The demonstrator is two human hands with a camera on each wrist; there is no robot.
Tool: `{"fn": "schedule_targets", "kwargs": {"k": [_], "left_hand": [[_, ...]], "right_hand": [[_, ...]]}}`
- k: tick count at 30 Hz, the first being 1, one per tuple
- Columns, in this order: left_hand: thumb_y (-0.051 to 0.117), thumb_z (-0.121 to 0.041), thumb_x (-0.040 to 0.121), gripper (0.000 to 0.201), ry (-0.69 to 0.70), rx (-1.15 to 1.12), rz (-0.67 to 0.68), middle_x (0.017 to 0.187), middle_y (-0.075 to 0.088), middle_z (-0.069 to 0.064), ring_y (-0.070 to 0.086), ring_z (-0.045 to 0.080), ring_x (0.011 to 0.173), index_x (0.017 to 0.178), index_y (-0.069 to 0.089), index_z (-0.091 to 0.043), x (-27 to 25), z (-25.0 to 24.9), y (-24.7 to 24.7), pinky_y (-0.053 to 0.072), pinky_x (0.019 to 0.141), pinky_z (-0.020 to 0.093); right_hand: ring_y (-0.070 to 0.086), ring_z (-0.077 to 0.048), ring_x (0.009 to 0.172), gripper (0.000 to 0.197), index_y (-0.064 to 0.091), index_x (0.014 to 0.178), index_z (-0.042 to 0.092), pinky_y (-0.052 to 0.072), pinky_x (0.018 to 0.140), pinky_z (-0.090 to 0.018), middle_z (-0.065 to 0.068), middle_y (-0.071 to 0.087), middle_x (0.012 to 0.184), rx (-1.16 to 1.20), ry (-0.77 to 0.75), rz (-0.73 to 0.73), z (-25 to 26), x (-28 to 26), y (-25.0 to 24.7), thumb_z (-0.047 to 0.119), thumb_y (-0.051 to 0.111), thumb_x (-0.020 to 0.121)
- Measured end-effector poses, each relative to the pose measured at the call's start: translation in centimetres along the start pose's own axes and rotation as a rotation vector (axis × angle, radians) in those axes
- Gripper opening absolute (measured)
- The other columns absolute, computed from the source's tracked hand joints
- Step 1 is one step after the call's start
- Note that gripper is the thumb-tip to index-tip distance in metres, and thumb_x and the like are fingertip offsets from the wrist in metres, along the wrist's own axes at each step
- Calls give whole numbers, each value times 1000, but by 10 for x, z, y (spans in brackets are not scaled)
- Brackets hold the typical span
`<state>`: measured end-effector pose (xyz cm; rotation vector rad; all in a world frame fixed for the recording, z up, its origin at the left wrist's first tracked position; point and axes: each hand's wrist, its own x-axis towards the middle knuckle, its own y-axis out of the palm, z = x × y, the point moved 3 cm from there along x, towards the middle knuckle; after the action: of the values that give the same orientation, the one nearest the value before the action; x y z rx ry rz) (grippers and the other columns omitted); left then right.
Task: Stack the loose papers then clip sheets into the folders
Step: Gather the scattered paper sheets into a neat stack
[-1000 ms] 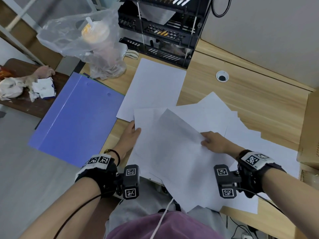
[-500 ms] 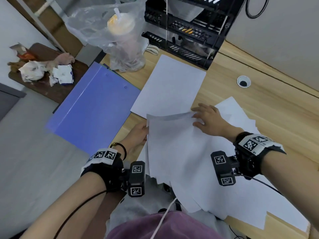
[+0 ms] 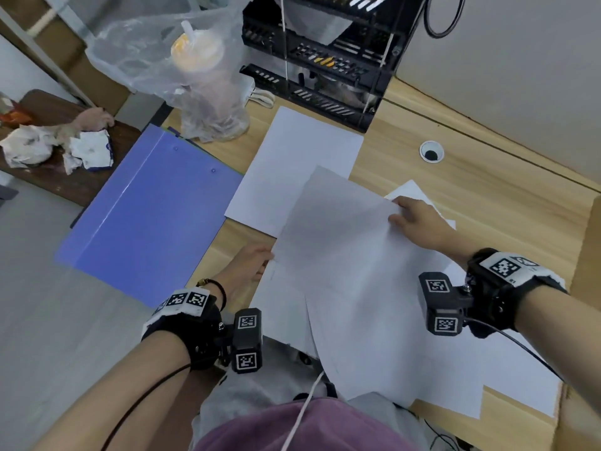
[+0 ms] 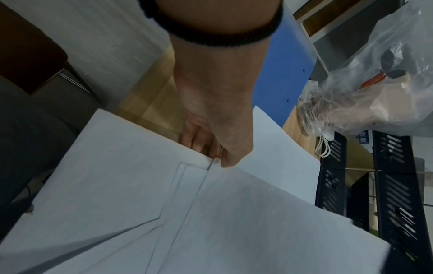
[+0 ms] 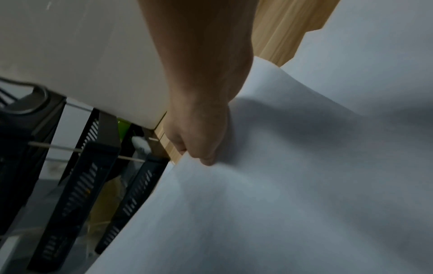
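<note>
A white sheet [image 3: 335, 229] is lifted off the wooden desk [image 3: 487, 203], held at two edges. My left hand [image 3: 265, 258] pinches its near left edge, thumb on top and fingers beneath, as the left wrist view shows at the paper edge [image 4: 218, 161]. My right hand [image 3: 395, 213] pinches the sheet's far right corner [image 5: 199, 157]. Another sheet [image 3: 292, 157] lies flat behind it. Several loose papers [image 3: 487, 379] are spread under and to the right. A closed blue folder [image 3: 146, 216] lies at the left, overhanging the desk edge.
A plastic bag with a drink cup [image 3: 198, 70] and a black tray rack [image 3: 325, 60] stand at the back. A cable hole [image 3: 431, 152] is in the desk. Crumpled tissues [image 3: 48, 144] lie on a dark side table at the left. A cardboard box [image 3: 590, 255] borders the right.
My right hand has shifted from the middle of the papers to a sheet's far corner and raised it. The left hand keeps hold of the near left edge.
</note>
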<state>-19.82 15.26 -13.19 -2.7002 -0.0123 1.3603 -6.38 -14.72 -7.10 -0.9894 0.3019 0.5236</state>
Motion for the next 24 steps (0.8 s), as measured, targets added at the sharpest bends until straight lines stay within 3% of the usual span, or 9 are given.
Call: {"fn": "schedule_targets", "kwargs": {"k": [2,4,7,11,13,14,16,20,24], "left_hand": [[51,-12,95,16,11,30,16,67,53,-1,51,9,56,81,60,-14,2,1,0,43,59,21],[55,-12,93,8,29,51,51,74,58,2,55,14,67,89,62,-13,2,-1,1,43,64,25],[57,-8,93,13,55,89,75,83,65,-1,58,6,64,103,65,-10,1,-5,4,43,57,18],[61,-16,93,27,97,189,88,125,55,-6,54,2,103,120,63,-19,1,-8,8,41,75,12],[63,-22,92,30,101,231,88,139,50,-3,45,9,125,123,62,-21,3,-7,10,36,91,16],[64,-23,92,32,110,242,78,142,48,-1,42,10,128,124,62,-20,3,-7,11,33,95,19],[65,-27,91,35,109,232,68,141,49,-1,41,10,127,125,62,-19,2,-8,14,32,96,21],[70,-34,87,41,111,205,65,132,54,7,45,17,129,122,53,-22,0,-11,19,34,92,22],[70,-32,87,30,151,106,89,106,66,-7,64,10,103,111,54,-22,-1,-15,23,47,75,15]], "right_hand": [[62,-33,88,12,61,101,9,49,81,-42,-14,67,96,130,45,6,-4,-7,-2,14,52,94],[60,-27,82,8,59,95,12,50,76,-38,-7,65,91,253,86,-1,-9,-14,-2,14,51,95],[58,-20,75,10,59,92,18,50,68,-30,-4,62,87,419,157,-52,-18,-24,-1,16,51,96],[46,-18,65,10,58,97,14,40,48,-16,0,45,72,484,234,-112,-26,-37,2,14,48,97],[47,-12,57,12,55,90,15,36,41,-10,3,44,67,526,259,-133,-27,-43,1,11,48,98],[48,-8,53,16,54,85,17,35,39,-9,4,45,66,543,260,-145,-27,-45,0,10,47,98],[52,-3,52,18,53,84,20,38,41,-8,5,51,69,563,246,-155,-25,-47,-3,11,48,98],[58,8,57,12,59,103,15,43,51,-7,6,62,83,579,156,-174,-10,-43,-13,12,49,98],[60,9,66,16,59,110,13,44,59,-6,6,64,91,583,51,-157,15,-39,-23,10,49,98]]}}
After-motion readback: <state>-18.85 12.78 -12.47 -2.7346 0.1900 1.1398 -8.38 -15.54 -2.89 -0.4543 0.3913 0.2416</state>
